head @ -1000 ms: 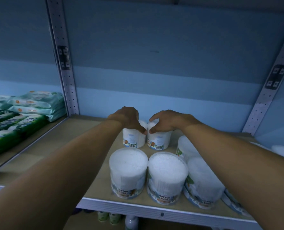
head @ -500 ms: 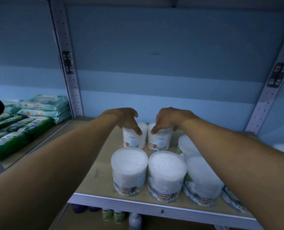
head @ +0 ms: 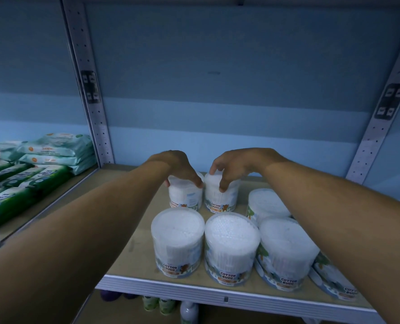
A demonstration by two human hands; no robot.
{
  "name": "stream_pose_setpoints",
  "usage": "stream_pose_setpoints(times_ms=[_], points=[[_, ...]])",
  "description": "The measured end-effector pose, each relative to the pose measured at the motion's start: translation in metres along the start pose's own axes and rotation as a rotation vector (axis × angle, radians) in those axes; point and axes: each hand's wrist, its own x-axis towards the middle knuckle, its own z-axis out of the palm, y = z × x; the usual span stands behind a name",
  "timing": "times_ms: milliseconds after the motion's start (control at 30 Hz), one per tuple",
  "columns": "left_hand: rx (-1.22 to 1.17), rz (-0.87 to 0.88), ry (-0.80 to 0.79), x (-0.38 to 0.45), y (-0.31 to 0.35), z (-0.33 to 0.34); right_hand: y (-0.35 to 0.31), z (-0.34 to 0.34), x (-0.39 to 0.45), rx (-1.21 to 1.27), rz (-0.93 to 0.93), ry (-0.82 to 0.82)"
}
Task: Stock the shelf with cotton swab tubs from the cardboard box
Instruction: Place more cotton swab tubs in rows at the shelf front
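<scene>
Taking the perforated upright post [head: 93, 118] at the back left of the shelf [head: 133, 242] as the marker: to its left, in the next bay, lie stacked pale-green wipe packs [head: 58, 148] and darker green packs [head: 19, 185]. To its right, on the wooden shelf board, stand the cotton swab tubs. The left hand [head: 178, 167] reaches over the back-left tub [head: 185, 195], thumb and fingers curled down round its lid rim, gripping it from above. Just beside it, touching or nearly so, is the back-right tub [head: 221, 197], which the right hand [head: 236, 164] holds the same way, fingertips pinching the lid's edge (both labels read COTTON BUDS). Nearer the shelf's front edge, further from the post, a front row of tubs [head: 231, 244] stands upright, lids up, close together. Right of these, another tub [head: 267, 204] sits behind, partly hidden by the right forearm. Below the shelf, small bottles [head: 159, 305] show dimly
</scene>
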Motion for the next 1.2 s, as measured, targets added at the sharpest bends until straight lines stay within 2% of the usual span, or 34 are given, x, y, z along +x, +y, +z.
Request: stream_pose_setpoints(times_ms=[100, 267, 867, 1100, 1200], points=[[0.008, -0.008, -0.054, -0.002, 0.001, -0.003, 0.000, -0.002, 0.000, 0.039, 0.014, 0.007], [0.004, 0.085, -0.100, -0.004, -0.005, -0.007, 0.000, -0.001, 0.003, 0.029, 0.072, 0.046], [0.029, 0.063, -0.087, -0.004, 0.006, -0.005, 0.008, -0.002, 0.007, 0.073, 0.026, -0.017], [0.030, 0.132, -0.112, 0.003, 0.001, -0.010, 0.007, -0.004, 0.007, 0.083, 0.037, -0.011], [0.103, 0.154, -0.113, 0.005, 0.004, -0.014, 0.004, -0.003, 0.008, 0.054, 0.050, 0.005]])
